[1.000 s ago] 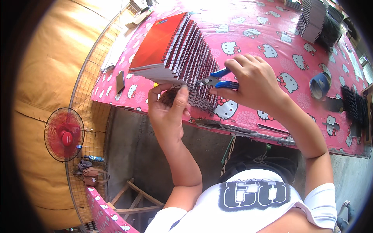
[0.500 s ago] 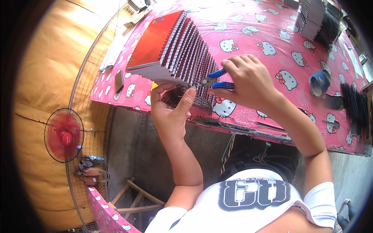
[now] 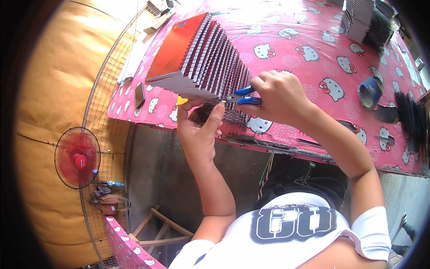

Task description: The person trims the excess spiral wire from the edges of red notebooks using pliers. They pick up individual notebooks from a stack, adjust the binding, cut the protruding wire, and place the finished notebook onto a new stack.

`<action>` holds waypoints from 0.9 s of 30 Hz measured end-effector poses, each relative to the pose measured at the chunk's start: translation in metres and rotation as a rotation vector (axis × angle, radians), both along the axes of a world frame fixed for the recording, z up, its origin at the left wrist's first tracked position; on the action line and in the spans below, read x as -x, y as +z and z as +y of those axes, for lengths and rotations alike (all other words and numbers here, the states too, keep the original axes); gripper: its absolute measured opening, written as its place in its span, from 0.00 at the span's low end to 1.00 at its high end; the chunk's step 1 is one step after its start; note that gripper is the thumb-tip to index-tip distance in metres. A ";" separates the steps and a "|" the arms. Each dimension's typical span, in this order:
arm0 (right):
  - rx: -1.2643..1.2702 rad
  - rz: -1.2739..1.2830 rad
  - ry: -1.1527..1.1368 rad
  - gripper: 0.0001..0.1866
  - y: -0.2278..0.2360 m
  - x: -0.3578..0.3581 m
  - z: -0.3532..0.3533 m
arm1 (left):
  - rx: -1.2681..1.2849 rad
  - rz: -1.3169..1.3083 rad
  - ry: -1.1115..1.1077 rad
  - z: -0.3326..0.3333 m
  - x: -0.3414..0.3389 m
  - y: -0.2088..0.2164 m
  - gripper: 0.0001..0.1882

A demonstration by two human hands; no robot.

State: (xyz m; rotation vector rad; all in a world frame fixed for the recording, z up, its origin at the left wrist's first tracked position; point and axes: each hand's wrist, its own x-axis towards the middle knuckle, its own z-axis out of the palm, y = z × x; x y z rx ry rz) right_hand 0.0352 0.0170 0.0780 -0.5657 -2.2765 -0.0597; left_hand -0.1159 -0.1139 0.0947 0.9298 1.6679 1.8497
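A stack of spiral notebooks [image 3: 204, 67] with a red cover on top stands at the table's near edge, its bound side with dark coils facing right. My right hand [image 3: 282, 94] is closed around blue-handled wire cutters [image 3: 245, 96]. Their jaws meet the coil end at the stack's lower corner, close by my left thumb. My left hand [image 3: 201, 127] is closed at that same corner, thumb up and fingers curled underneath, gripping a notebook's coiled edge. Exactly what lies between its fingers is partly hidden.
A pink patterned cloth [image 3: 295, 33] covers the table. To the right are a blue tape roll [image 3: 371, 93], black coils [image 3: 407, 114] and another notebook stack [image 3: 357, 20]. A phone-like dark slab [image 3: 139, 95] lies left. A red fan [image 3: 78, 158] stands by the wire mesh.
The cutters' handles have drawn closer together, and my right hand has shifted slightly left and down. My left hand keeps its grip. The whole view has moved a little.
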 end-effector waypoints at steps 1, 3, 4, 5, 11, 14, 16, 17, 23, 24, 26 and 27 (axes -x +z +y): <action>0.160 -0.105 -0.014 0.29 0.003 0.000 -0.004 | 0.000 0.042 0.000 0.001 0.001 -0.002 0.19; 0.336 -0.228 -0.044 0.30 0.004 -0.002 -0.009 | -0.009 -0.027 0.006 0.000 0.004 -0.003 0.20; 0.325 -0.203 -0.035 0.29 0.003 -0.005 -0.012 | -0.013 -0.061 0.008 -0.001 0.005 -0.003 0.21; 0.317 -0.179 -0.028 0.29 0.000 -0.010 -0.013 | -0.015 -0.069 0.012 -0.002 0.005 -0.004 0.21; 0.008 0.013 -0.046 0.27 -0.008 -0.013 -0.006 | 0.031 -0.008 0.008 0.000 -0.005 -0.007 0.17; 0.308 -0.167 -0.031 0.28 -0.003 -0.003 -0.012 | 0.038 0.025 0.022 0.002 -0.002 -0.011 0.17; 0.515 -0.349 -0.031 0.29 0.005 -0.003 -0.013 | 0.036 -0.033 0.025 0.000 0.002 -0.012 0.19; 0.460 -0.295 -0.034 0.29 0.001 -0.008 -0.012 | 0.035 -0.042 0.027 0.000 0.004 -0.013 0.20; -0.052 0.064 -0.002 0.28 -0.022 -0.014 0.001 | 0.060 0.033 0.027 0.001 -0.002 -0.017 0.20; -0.020 0.056 0.005 0.28 -0.022 -0.009 -0.001 | 0.050 0.074 0.036 0.003 -0.003 -0.021 0.19; 0.176 -0.071 -0.003 0.28 -0.017 -0.004 -0.005 | 0.034 0.090 0.044 0.006 -0.001 -0.025 0.18; 0.339 -0.191 -0.019 0.28 -0.012 -0.004 -0.008 | 0.029 0.066 0.043 0.005 0.001 -0.027 0.17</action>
